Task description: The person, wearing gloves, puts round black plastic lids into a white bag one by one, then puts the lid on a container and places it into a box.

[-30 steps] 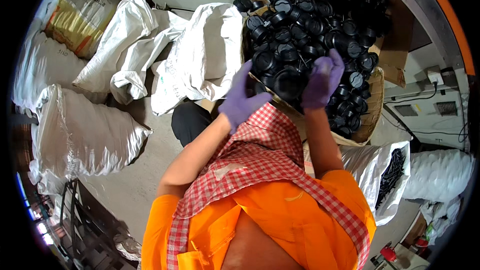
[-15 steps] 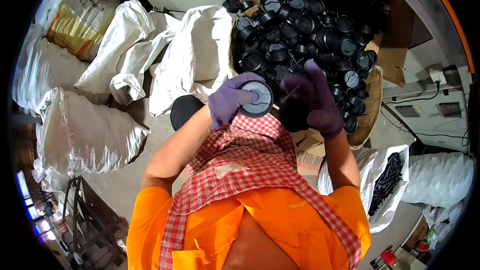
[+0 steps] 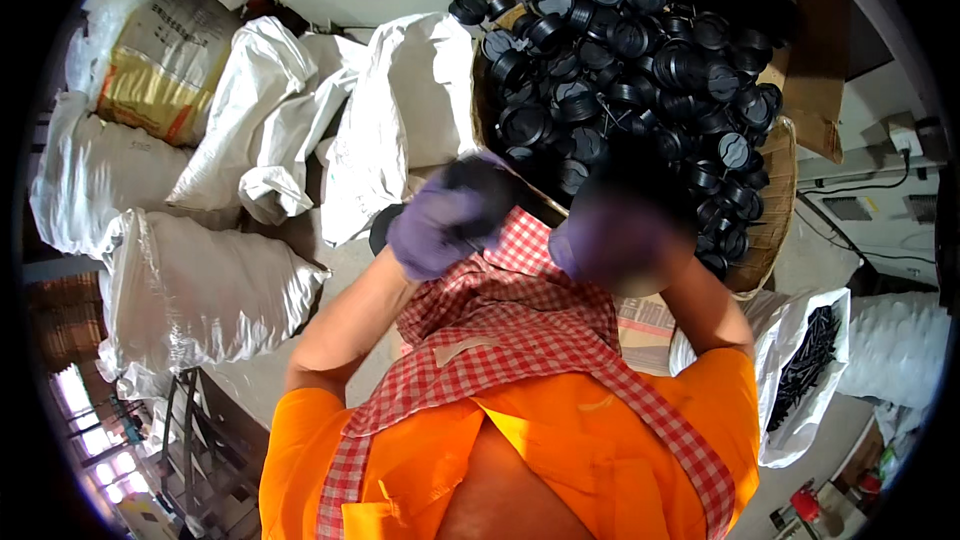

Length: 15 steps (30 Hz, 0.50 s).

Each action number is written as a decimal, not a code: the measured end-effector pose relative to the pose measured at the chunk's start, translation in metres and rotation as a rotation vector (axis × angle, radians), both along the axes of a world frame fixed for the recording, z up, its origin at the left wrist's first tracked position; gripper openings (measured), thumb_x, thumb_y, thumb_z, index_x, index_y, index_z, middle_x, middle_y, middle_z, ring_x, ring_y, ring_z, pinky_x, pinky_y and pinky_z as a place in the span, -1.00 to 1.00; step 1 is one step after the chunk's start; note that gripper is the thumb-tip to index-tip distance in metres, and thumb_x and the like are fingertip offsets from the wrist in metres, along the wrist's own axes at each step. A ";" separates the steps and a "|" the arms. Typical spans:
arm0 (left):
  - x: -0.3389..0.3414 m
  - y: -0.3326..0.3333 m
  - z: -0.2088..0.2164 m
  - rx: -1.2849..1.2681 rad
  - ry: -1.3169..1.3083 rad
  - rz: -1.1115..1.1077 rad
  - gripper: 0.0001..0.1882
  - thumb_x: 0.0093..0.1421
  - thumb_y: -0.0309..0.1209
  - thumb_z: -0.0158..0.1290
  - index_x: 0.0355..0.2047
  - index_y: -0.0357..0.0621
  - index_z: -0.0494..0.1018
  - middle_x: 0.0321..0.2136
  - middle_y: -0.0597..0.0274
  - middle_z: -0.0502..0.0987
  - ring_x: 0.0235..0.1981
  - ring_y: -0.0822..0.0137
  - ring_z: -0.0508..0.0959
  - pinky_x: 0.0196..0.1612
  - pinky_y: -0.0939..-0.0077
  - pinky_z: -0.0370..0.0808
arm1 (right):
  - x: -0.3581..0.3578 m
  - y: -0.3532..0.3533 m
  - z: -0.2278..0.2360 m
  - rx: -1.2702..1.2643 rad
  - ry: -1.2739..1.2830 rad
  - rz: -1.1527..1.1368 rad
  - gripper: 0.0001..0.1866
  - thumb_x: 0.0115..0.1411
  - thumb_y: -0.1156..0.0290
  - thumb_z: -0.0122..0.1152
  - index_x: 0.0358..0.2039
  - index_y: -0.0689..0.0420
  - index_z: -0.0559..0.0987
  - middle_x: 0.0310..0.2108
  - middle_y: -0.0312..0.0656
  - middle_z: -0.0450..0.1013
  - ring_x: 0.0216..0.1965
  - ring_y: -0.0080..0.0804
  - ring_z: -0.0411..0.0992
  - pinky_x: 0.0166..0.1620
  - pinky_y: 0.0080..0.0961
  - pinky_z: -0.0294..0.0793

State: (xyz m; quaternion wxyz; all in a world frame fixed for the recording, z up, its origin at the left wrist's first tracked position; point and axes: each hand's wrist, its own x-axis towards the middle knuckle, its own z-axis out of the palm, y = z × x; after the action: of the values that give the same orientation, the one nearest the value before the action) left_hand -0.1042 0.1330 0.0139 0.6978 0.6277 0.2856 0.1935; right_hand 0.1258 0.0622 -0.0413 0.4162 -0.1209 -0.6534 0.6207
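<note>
In the head view, we see both gloved hands close to the middle of the frame. The left hand point(image 3: 430, 228), in a purple glove, has its fingers curled around a black cap point(image 3: 482, 190), round and blurred, left of centre in front of the apron point(image 3: 500, 340). The right hand point(image 3: 610, 240), likewise purple, lies just right of centre and is badly smeared; a dark blur sits at its upper edge, and we cannot tell whether the fingers grasp anything.

Above the hands, we find a heap of caps point(image 3: 610, 60) filling the upper right, in a tan basket point(image 3: 778, 205) whose rim shows at the right.

An open white sack point(image 3: 400, 100) stands left of the basket, its mouth near the left hand. We see more white bags point(image 3: 210, 275) along the left side, and a yellow-grey bag point(image 3: 170, 65) at upper left. At lower right, a pouch point(image 3: 838, 340) holds thin black rods point(image 3: 805, 370).
</note>
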 end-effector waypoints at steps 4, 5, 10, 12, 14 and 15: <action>-0.013 -0.014 -0.032 -0.021 -0.273 0.212 -0.67 -0.06 -0.66 0.08 -0.22 -0.26 0.41 -0.32 0.16 0.45 -0.21 0.24 0.45 -0.05 0.46 0.35 | -0.039 0.013 0.018 -0.517 0.137 -0.352 -0.69 0.14 0.21 0.05 -0.58 0.20 0.45 -0.45 -0.14 0.40 -0.47 -0.37 0.35 -0.38 -0.47 0.31; -0.012 -0.018 -0.048 0.345 -0.149 0.126 -0.67 -0.07 -0.66 0.09 -0.22 -0.26 0.42 -0.27 0.15 0.44 -0.17 0.22 0.43 -0.02 0.45 0.33 | -0.057 0.021 0.017 -0.515 0.143 -0.505 -0.70 0.13 0.21 0.05 -0.56 0.19 0.46 -0.43 -0.14 0.40 -0.43 -0.36 0.36 -0.33 -0.47 0.32; -0.007 0.009 -0.049 -0.504 -0.242 0.300 -0.55 -0.05 -0.55 0.03 -0.06 -0.26 0.38 -0.13 0.13 0.42 -0.10 0.30 0.42 0.00 0.48 0.34 | -0.057 0.063 -0.002 0.328 -0.687 -1.199 -0.81 0.11 0.27 0.03 -0.42 0.10 0.52 -0.33 -0.09 0.44 -0.29 -0.14 0.39 -0.19 -0.44 0.35; -0.011 0.030 -0.067 -0.106 -0.010 0.401 -0.50 -0.07 -0.55 0.02 -0.03 -0.28 0.36 -0.13 0.12 0.44 -0.15 0.31 0.46 -0.05 0.51 0.39 | -0.047 0.067 -0.010 0.292 -0.984 -1.324 -0.79 0.08 0.28 0.04 -0.32 0.07 0.53 -0.23 -0.06 0.44 -0.22 -0.04 0.39 -0.15 -0.38 0.36; -0.014 0.061 -0.070 -0.234 -0.012 0.603 -0.50 -0.06 -0.57 0.03 -0.02 -0.30 0.35 -0.15 0.12 0.46 -0.18 0.32 0.48 -0.10 0.52 0.43 | -0.032 0.074 -0.031 -0.030 -1.105 -1.333 -0.70 0.06 0.26 0.06 -0.18 0.05 0.50 -0.12 -0.02 0.41 -0.14 0.01 0.38 -0.08 -0.32 0.36; -0.016 0.082 -0.084 -0.252 -0.022 0.727 -0.52 -0.03 -0.60 0.03 -0.02 -0.32 0.34 -0.18 0.12 0.48 -0.19 0.34 0.49 -0.13 0.53 0.44 | -0.020 0.080 -0.060 -0.202 -1.132 -1.287 -0.62 0.04 0.25 0.08 -0.10 0.04 0.46 -0.07 0.01 0.38 -0.10 0.02 0.37 -0.05 -0.29 0.35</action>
State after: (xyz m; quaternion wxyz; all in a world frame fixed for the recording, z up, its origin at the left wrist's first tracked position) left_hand -0.1202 0.2152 -0.0703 0.6582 0.3927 0.5038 0.3984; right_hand 0.1055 0.1420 -0.1011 0.2858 -0.7950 -0.5087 0.1658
